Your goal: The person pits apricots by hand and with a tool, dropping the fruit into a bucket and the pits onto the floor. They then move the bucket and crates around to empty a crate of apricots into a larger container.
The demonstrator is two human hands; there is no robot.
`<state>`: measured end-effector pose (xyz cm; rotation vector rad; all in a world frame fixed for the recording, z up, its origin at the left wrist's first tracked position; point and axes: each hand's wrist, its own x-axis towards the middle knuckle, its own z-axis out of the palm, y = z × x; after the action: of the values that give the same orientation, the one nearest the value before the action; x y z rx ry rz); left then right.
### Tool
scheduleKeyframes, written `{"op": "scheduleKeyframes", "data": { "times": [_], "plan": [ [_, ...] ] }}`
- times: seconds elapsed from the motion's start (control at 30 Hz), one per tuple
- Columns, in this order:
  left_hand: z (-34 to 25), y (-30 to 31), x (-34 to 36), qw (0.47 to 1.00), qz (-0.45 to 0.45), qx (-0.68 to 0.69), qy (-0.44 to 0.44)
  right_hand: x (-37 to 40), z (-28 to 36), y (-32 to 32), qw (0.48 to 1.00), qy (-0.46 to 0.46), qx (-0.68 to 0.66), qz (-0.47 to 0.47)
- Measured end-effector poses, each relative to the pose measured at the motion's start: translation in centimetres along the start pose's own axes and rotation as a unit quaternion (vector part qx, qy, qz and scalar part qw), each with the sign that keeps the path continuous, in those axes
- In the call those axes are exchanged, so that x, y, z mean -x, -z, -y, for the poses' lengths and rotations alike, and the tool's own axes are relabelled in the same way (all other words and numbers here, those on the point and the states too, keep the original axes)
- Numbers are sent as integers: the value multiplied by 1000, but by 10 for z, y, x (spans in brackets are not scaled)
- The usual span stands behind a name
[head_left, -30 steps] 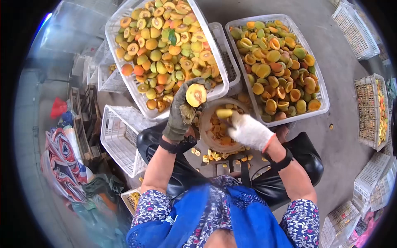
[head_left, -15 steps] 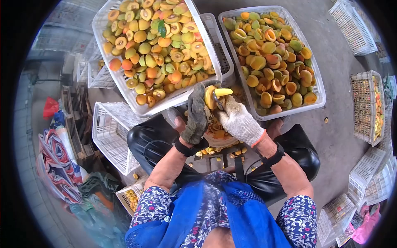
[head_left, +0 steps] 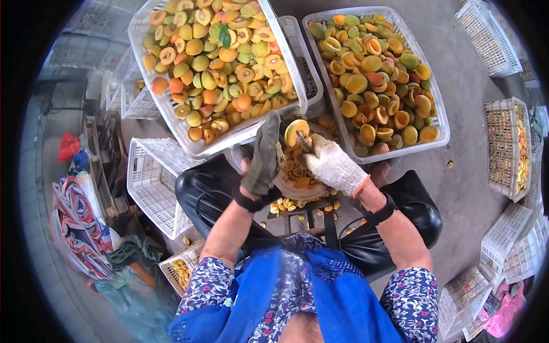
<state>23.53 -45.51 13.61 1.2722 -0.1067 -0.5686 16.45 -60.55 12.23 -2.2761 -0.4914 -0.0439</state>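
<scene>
My right hand (head_left: 333,164), in a white knit glove with an orange cuff, is closed round a small metal pitting tool (head_left: 302,142). A cut peach half (head_left: 295,131) sits at the tool's tip, its yellow cut face turned toward the right hand. Just left of the fruit is my left hand (head_left: 265,153) in a dark grey-green glove, fingers stretched upward and seen edge-on. Beneath both hands stands a round tub (head_left: 281,182) holding peach scraps and stones. Ahead on the left, a white crate (head_left: 197,150) is heaped with cut peaches, stones showing in several.
A second white crate (head_left: 443,137) at front right holds hollowed peach halves. An overturned white crate (head_left: 150,183) lies by my left knee. More crates (head_left: 503,154) line the right side. Fruit bits (head_left: 286,204) litter the floor before me. Bundled sacks (head_left: 83,228) lie left.
My left hand has straightened its fingers and moved slightly left, away from the peach half. The fruit has turned, and the yellow piece that stuck out to its right no longer shows.
</scene>
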Motion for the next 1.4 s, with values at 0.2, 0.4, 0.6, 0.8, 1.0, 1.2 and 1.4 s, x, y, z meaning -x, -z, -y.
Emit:
{"op": "scheduleKeyframes", "data": {
  "times": [0.2,0.4,0.6,0.8,1.0,1.2,1.4],
  "plan": [
    [4,-7,5,997,-24,-48,-60,-9,10,23,954,-174,-219,112],
    [-2,10,-9,986,158,29,-46,5,-6,-7,986,-28,-63,150],
    [-13,-7,-5,983,180,-17,-18,-1,23,43,689,-354,-587,235],
    [-17,-29,-30,970,141,-196,-10,35,7,20,924,-277,43,260],
    [-64,-87,-118,979,132,129,-89,24,2,-2,941,-229,17,247],
    [-100,25,-113,834,-90,-518,-169,34,-19,5,962,-178,77,192],
    [-34,125,-98,615,-48,-786,-45,28,-23,8,976,12,135,170]
  ]
}}
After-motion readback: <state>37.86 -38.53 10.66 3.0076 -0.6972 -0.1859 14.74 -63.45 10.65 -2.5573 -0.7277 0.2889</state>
